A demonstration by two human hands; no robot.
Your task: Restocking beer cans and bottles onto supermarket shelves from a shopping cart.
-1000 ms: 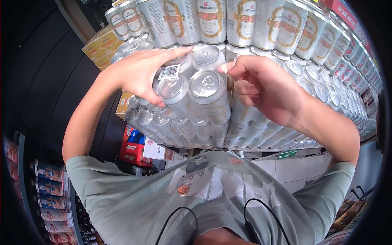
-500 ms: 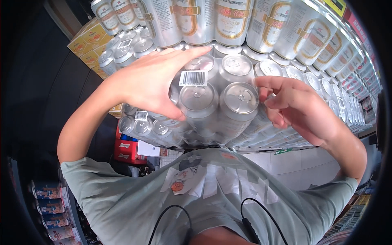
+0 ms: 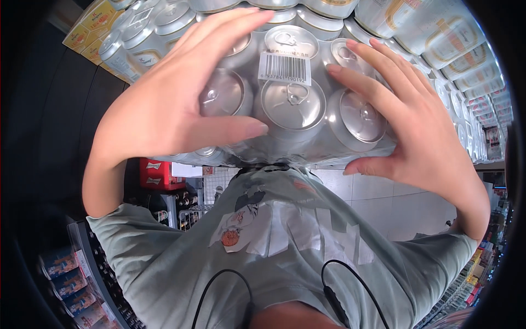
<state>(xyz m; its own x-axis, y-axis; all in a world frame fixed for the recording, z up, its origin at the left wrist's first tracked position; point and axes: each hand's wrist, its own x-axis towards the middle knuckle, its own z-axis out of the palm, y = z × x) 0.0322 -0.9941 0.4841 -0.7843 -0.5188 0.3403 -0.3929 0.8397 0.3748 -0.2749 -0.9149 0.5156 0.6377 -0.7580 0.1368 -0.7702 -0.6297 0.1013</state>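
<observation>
A clear-wrapped pack of silver drink cans point(image 3: 294, 104) with pull tabs stands in front of me, a white barcode label on its film. My left hand point(image 3: 170, 90) is at the pack's left side. Its fingers stretch toward the far cans and its thumb reaches across the near left can. On the other side, my right hand point(image 3: 402, 107) has its fingers spread over the right-hand cans, with the thumb apart near the front edge. Both hands are open around the pack; whether their undersides press on it is hidden.
More wrapped cans point(image 3: 457, 38) are stacked behind and to the right. Yellow cartons point(image 3: 90, 27) stand at the far left. Red crates point(image 3: 159, 174) are below the left side, and a shelf with blue packages point(image 3: 74, 285) is at lower left. Pale tiled floor point(image 3: 372, 192) shows on the right.
The view has come closer to the pack, which now looks larger. My right hand has uncurled and spread over the right cans. My left hand stays spread at the left side.
</observation>
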